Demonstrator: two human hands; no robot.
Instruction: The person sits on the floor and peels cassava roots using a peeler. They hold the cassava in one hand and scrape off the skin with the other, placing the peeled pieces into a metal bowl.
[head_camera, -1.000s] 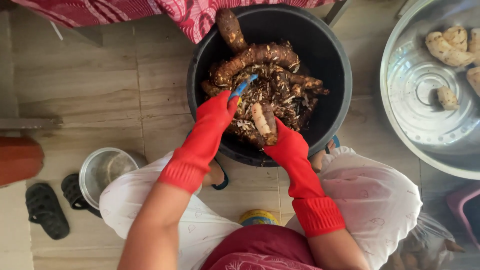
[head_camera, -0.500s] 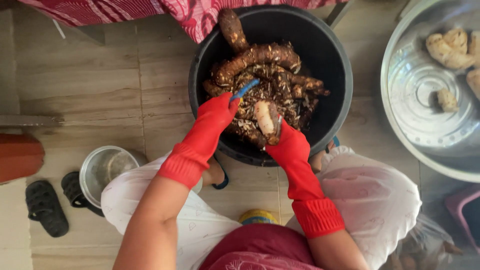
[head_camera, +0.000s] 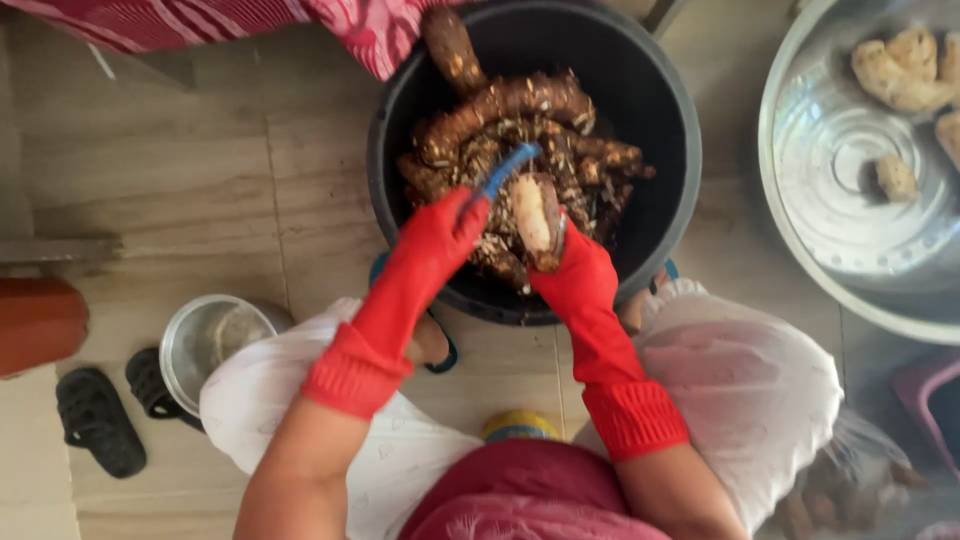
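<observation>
Head view, straight down over seated lap. Both hands in red rubber gloves, ribbed cuffs at mid-forearm, working over black round tub (head_camera: 660, 130) on pale tiled floor (head_camera: 200, 180). Left hand (head_camera: 440, 235) closed around blue-handled peeler (head_camera: 505, 170); handle runs up and to the right out of the fist, its upper end meeting the top of the root held opposite. Blade itself too small to make out. Right hand (head_camera: 575, 270) closed around base of partly peeled root (head_camera: 535, 215), held roughly upright above the tub contents; pale flesh showing on the left face, brown skin remaining along the right edge. Tub holding pile of unpeeled brown roots (head_camera: 500, 105) mixed with dark peel scraps; one root (head_camera: 450, 45) leaning on the upper left rim. Large metal basin (head_camera: 850, 230) well apart at right, several pale peeled pieces (head_camera: 900, 75) near its upper edge, one smaller piece nearer the middle. Small metal pot (head_camera: 205, 345) by left knee, touching or just beside white trouser cloth; cannot tell which. Dark sandals (head_camera: 95, 420) left of the pot. Red patterned cloth (head_camera: 260, 25) along top edge. Orange-brown rounded object (head_camera: 35, 325) at left border, cut off by frame.
</observation>
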